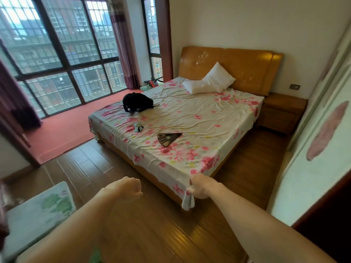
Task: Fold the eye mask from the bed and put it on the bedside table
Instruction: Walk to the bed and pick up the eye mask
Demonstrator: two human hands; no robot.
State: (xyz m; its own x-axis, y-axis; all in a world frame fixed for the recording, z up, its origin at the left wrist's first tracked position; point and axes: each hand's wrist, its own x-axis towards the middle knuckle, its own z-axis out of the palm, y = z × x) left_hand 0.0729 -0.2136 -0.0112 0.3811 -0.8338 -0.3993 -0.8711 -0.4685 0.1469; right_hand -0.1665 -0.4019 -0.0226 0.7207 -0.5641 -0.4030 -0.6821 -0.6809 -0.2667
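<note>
The bed (199, 118) fills the middle of the room, its floral sheet (190, 111) rumpled, wooden headboard (237, 65) against the far wall. To its right stands the bedside table (281, 112), a wooden worktop with nothing visible on it. Two white pillows (210, 81) slump at the head end. A black backpack (137, 102) sits near the window-side edge. A dark folding fan (168, 138) lies spread open near the foot. And there's the eye mask (138, 127), small, pale with a dark patch, crumpled on the sheet between backpack and fan, well apart from both hands. The person's left hand (127, 188) hangs over the floor, fingers curled shut on nothing visible. The right hand (201, 186) is at the bed's near corner, fingers curled down against the sheet's hanging edge; whether it pinches the cloth is unclear.
</note>
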